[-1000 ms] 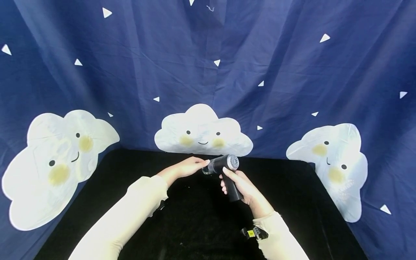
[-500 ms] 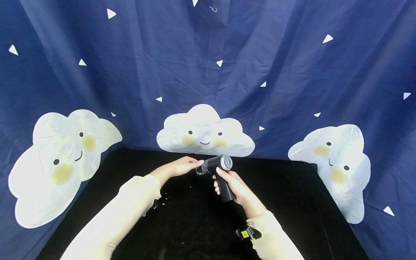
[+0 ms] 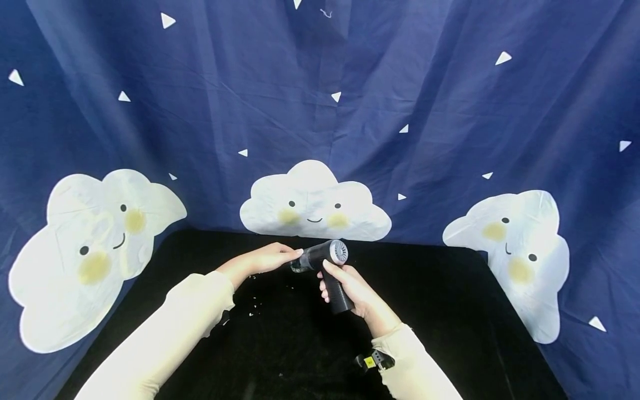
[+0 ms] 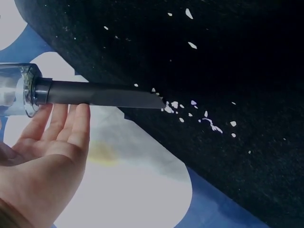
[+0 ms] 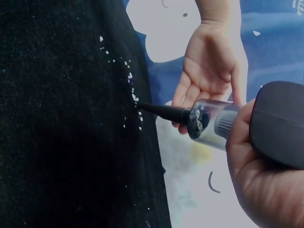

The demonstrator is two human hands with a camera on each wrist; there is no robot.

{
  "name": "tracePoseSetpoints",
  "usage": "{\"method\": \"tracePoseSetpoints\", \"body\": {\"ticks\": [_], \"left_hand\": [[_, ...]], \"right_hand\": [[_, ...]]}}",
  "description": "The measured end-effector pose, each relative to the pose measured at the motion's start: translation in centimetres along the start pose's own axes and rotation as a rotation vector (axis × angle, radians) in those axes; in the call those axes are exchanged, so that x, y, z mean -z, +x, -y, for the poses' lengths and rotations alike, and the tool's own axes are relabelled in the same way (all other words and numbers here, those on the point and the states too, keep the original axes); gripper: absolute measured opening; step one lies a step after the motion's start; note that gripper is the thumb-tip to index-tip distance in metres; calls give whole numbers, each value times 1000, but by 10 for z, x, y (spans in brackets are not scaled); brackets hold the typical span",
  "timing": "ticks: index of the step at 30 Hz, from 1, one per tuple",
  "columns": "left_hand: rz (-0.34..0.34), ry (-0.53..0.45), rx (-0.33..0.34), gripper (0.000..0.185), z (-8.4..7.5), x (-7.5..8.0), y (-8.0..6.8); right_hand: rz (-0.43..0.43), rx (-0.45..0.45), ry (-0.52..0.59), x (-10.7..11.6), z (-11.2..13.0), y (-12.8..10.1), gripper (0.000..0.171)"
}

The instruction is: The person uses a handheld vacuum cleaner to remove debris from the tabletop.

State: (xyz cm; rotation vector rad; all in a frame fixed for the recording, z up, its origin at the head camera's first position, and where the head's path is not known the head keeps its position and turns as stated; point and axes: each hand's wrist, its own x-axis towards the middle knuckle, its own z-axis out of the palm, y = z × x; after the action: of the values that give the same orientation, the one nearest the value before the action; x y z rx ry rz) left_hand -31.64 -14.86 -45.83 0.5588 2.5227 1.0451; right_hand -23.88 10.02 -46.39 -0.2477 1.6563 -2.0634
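Note:
A black handheld vacuum cleaner with a silver vent at its rear is held over the black cloth. My right hand grips its handle, the thumb lying along the top of it. Scraps have gathered inside its clear dust cup. My left hand supports the front with extended fingers, their tips touching the slim black nozzle; its thumb is by the cup. Small white paper-like scraps lie scattered on the cloth, some right at the nozzle's tip.
Black cloth covers the table. Behind it hangs a blue curtain printed with white clouds and triangles. More scraps lie beside the left forearm. A wrist-worn device with a yellow tag sits under the right cuff.
Both hands and the vacuum cleaner have shifted left across the cloth. Scraps near the left forearm that were hidden have come into sight. The hold is the same.

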Motion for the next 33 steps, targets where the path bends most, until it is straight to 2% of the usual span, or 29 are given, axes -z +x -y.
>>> {"method": "tracePoseSetpoints", "body": {"ticks": [5, 8, 14, 19, 25, 33], "left_hand": [[14, 33, 2, 52, 1, 3, -6], [7, 31, 0, 52, -4, 3, -4], [-36, -26, -61, 51, -15, -7, 12], [-36, -72, -75, 51, -14, -16, 22], [-37, -66, -54, 51, -9, -17, 17], [0, 2, -46, 52, -11, -5, 9]], "right_hand": [[21, -9, 10, -3, 0, -1, 37], [10, 1, 6, 0, 3, -2, 37], [-49, 35, -33, 10, 15, -10, 39], [-76, 19, -42, 14, 16, -11, 41], [-52, 12, -28, 12, 11, -10, 40], [-19, 18, -30, 8, 10, -9, 37]]}}
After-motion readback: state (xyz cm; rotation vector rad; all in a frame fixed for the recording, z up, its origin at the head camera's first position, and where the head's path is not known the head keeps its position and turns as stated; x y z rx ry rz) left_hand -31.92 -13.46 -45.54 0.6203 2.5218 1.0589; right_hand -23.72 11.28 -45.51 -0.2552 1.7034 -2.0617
